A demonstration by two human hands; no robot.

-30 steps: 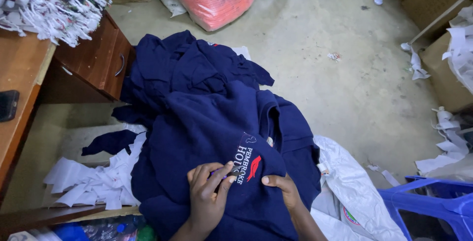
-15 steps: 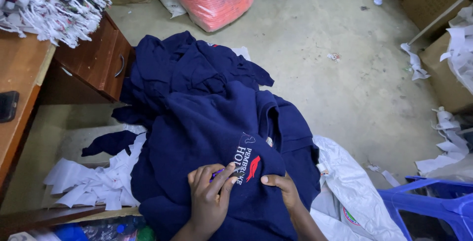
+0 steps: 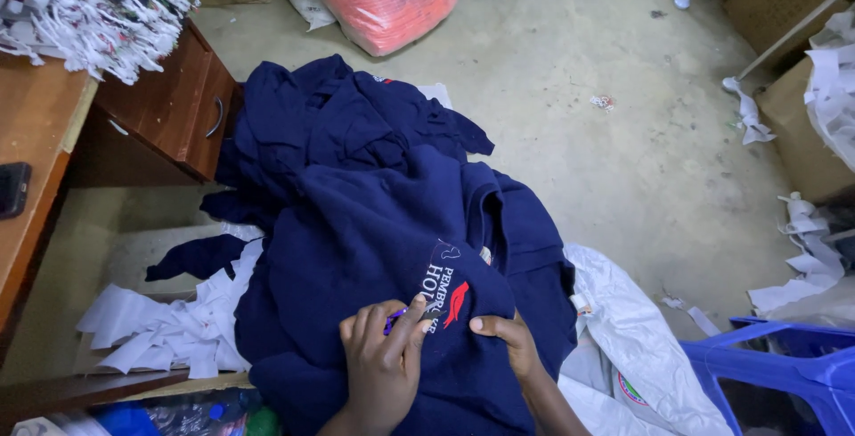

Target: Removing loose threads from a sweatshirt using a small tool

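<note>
Bare grey concrete floor point(image 3: 623, 133), littered with white paper scraps point(image 3: 160, 338). Brown wooden desk point(image 3: 36, 133) at left, drawer unit point(image 3: 169, 106) beneath. Cardboard boxes point(image 3: 802, 124) at right, blue plastic chair point(image 3: 784, 374) in the corner. Soft, even light.

Not much of the person in shot, honestly. Just two bare hands and a bit of forearm coming up from the bottom edge. The left hand point(image 3: 385, 366) has no glove, no ring, no watch that I can see, and the wrist is bare too. Same for the right hand point(image 3: 505, 340): uncovered, no sleeve showing on the forearm. Fingers point(image 3: 411, 316) have short, plain nails, no polish.
</note>
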